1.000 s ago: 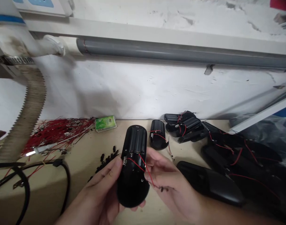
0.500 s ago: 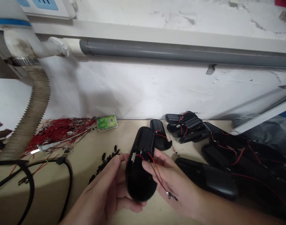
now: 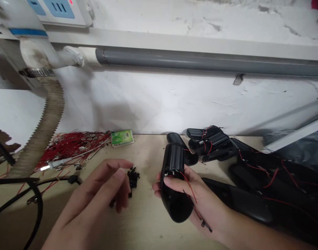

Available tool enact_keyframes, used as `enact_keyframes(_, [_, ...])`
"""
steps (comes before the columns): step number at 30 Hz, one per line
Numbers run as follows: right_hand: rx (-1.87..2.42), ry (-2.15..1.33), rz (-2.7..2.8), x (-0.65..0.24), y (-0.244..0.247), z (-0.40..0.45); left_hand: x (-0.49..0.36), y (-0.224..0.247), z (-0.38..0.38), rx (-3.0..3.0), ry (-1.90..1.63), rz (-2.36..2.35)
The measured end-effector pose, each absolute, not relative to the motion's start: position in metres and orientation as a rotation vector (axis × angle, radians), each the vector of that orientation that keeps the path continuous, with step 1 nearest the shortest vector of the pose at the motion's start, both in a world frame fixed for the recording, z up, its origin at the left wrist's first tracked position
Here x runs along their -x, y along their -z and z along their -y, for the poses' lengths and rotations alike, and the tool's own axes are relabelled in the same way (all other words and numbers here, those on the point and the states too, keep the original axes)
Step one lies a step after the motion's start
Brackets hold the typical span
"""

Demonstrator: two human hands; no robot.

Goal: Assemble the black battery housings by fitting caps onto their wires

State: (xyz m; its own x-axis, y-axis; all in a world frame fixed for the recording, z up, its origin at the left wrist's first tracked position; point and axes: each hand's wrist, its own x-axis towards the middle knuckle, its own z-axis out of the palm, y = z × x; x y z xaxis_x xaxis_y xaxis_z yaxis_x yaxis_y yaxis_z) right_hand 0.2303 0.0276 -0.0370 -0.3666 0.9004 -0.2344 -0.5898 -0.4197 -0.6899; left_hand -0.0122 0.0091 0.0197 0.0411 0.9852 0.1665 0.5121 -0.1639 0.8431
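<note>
My right hand [image 3: 192, 187] is wrapped around a black plastic housing [image 3: 177, 205], its thumb lying over the inside near a small white connector. Ribbed grooves run along the housing's upper half. Red and black wires [image 3: 191, 189] trail from it past my palm, with a small metal end at the tip. To the left, my left hand [image 3: 101, 194] hovers with curved fingers apart and nothing visible in them. Right beside its fingertips lies a small pile of black plastic pieces [image 3: 133, 178], partly hidden behind the hand.
More black housings [image 3: 213, 142] with wires are heaped at the back and right. At the left lie a tangle of red wires [image 3: 70, 146], a green packet [image 3: 122, 138] and black cables [image 3: 39, 205]. A ribbed hose [image 3: 51, 118] hangs down there; a grey pipe [image 3: 174, 60] crosses the wall.
My left hand has let go of the housing and moved left to the small black pieces. My right hand keeps the housing, now shifted slightly right and turned.
</note>
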Motion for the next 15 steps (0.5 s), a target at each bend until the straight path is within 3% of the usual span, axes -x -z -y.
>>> enact_keyframes(6, [0.757,-1.945,0.673,-0.233,0.039,-0.026,0.015,-0.040,-0.043,-2.565,-0.744,-1.579])
enact_keyframes(15, [0.749,-1.968,0.691,-0.231,0.038,-0.025,0.019,-0.030,-0.078,-2.436,-0.397,-1.663])
